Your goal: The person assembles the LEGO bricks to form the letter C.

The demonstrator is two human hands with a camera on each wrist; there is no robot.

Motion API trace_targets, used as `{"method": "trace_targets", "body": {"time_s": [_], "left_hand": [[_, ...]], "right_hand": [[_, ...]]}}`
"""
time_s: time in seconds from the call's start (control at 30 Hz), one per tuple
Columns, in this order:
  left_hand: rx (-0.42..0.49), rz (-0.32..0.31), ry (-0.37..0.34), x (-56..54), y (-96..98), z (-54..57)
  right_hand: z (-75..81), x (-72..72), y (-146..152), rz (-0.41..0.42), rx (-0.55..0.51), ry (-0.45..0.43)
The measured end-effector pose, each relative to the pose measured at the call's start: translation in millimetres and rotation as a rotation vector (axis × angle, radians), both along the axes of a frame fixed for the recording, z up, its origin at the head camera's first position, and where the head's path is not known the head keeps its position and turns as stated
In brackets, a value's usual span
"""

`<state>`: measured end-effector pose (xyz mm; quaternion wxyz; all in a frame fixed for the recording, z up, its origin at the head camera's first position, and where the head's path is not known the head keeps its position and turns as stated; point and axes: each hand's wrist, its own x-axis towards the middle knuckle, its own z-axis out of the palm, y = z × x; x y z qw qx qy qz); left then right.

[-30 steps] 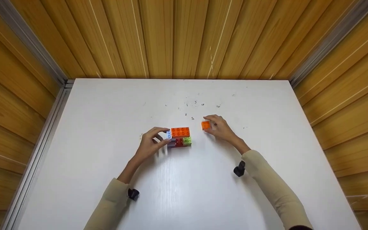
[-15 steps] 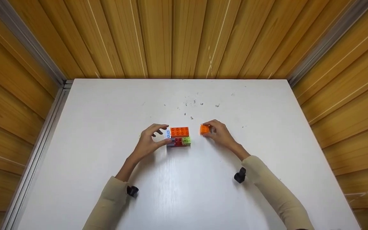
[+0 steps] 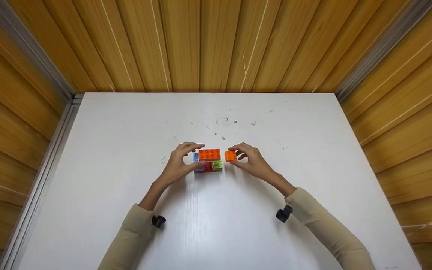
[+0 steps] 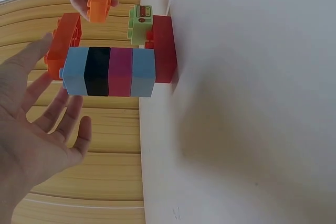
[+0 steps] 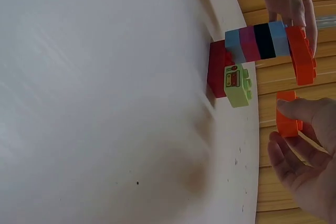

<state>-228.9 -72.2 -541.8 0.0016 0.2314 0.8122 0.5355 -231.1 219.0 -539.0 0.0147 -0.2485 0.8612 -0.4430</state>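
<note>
A tower of toy building bricks stands on the white table, with a dark red base brick (image 4: 164,51). Its column runs light blue, magenta (image 4: 120,72), black (image 4: 97,72), light blue. On top, a long red-orange brick (image 3: 209,154) juts rightward over a lime-green printed brick (image 5: 238,85) on the base. My left hand (image 3: 177,163) spans the long brick, thumb on the near side and index finger on the far side, other fingers spread. My right hand (image 3: 254,162) pinches a small orange brick (image 3: 230,156) between thumb and fingers, just right of the long brick's end.
The white table (image 3: 201,225) has dark specks and scuffs beyond the bricks. Wood-patterned panels (image 3: 182,45) rise behind it and at both sides, with metal rails in the corners. A black wrist camera (image 3: 284,213) hangs by each sleeve.
My right hand has brought the small orange brick left and nearer to me, close to the tower. My left hand has shifted right, from the light blue end to alongside the long brick.
</note>
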Motion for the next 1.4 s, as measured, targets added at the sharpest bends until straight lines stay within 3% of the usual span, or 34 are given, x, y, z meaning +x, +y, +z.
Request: {"method": "trace_targets", "body": {"time_s": [0.4,0.83,1.4], "left_hand": [[-0.016,-0.007,0.046,-1.5,2.1,-2.5],[0.016,0.016,-0.003,0.4,2.7,-6.8],[0.03,0.016,-0.002,-0.4,2.0,-9.3]], "right_hand": [[-1.5,2.9,-9.0,0.029,-0.032,-0.059],[-1.9,6.4,-16.4,0.001,0.0,-0.019],[-1.5,2.6,-22.3,-0.021,0.022,-0.026]]}}
